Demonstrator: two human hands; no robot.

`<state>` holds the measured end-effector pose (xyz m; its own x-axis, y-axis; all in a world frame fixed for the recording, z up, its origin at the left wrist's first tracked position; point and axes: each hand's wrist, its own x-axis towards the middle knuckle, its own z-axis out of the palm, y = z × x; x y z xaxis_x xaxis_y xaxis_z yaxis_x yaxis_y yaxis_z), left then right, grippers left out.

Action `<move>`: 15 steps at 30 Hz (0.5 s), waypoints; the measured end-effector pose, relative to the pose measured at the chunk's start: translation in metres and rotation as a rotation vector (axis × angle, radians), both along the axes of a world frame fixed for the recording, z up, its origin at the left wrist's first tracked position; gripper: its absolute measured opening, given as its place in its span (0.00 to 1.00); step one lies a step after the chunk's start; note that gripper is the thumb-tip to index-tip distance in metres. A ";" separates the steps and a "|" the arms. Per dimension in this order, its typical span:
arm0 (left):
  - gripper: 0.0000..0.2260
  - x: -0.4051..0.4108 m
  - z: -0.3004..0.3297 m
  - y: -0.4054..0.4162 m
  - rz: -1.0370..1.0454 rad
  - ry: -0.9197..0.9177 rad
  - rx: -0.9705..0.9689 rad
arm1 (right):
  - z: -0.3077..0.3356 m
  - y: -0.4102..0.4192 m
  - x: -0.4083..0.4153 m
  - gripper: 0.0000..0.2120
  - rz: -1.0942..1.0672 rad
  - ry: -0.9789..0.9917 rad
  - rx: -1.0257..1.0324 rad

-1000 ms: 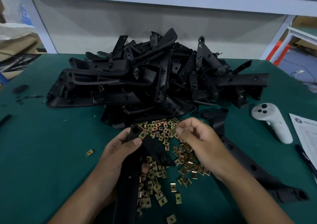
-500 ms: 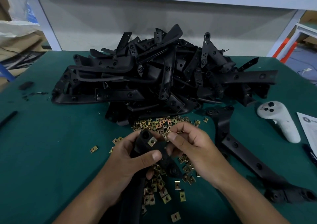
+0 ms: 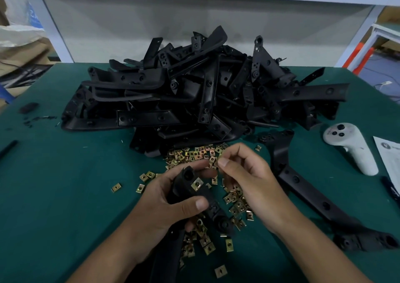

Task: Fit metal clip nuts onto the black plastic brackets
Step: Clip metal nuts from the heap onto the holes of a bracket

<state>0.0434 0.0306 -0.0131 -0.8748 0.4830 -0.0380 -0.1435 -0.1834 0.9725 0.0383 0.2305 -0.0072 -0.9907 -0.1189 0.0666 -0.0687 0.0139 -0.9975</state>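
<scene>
My left hand [image 3: 164, 204] grips a long black plastic bracket [image 3: 205, 198] just below its upper end, thumb across its face. One brass clip nut [image 3: 197, 184] sits fitted on that bracket near the top. My right hand [image 3: 251, 181] hovers right of the bracket's tip, thumb and forefinger pinched together on a small clip nut that is mostly hidden. Loose clip nuts [image 3: 237, 204] lie scattered on the green table under and between both hands, with more [image 3: 190, 155] further back. A big pile of black brackets [image 3: 194, 100] fills the middle of the table.
Another long black bracket [image 3: 303, 185] lies flat to the right of my right hand. A white controller [image 3: 352, 150], a printed sheet [image 3: 389, 159] and a dark pen [image 3: 389, 188] are at the right edge. Black scraps [image 3: 28, 107] and a black stick [image 3: 8, 148] lie at the left.
My right hand came off the nut pile with a nut pinched and moved toward the bracket's top. My left hand shifted its thumb lower, uncovering the fitted nut.
</scene>
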 end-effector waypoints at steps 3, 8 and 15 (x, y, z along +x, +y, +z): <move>0.27 -0.001 -0.002 -0.001 0.045 -0.025 0.037 | 0.001 0.000 -0.001 0.04 0.021 -0.020 -0.035; 0.24 -0.004 -0.006 -0.004 0.070 -0.040 0.067 | 0.001 0.000 0.000 0.04 0.085 -0.058 -0.038; 0.22 -0.006 -0.003 -0.003 0.110 -0.008 0.073 | 0.005 0.000 0.000 0.06 0.132 -0.063 -0.104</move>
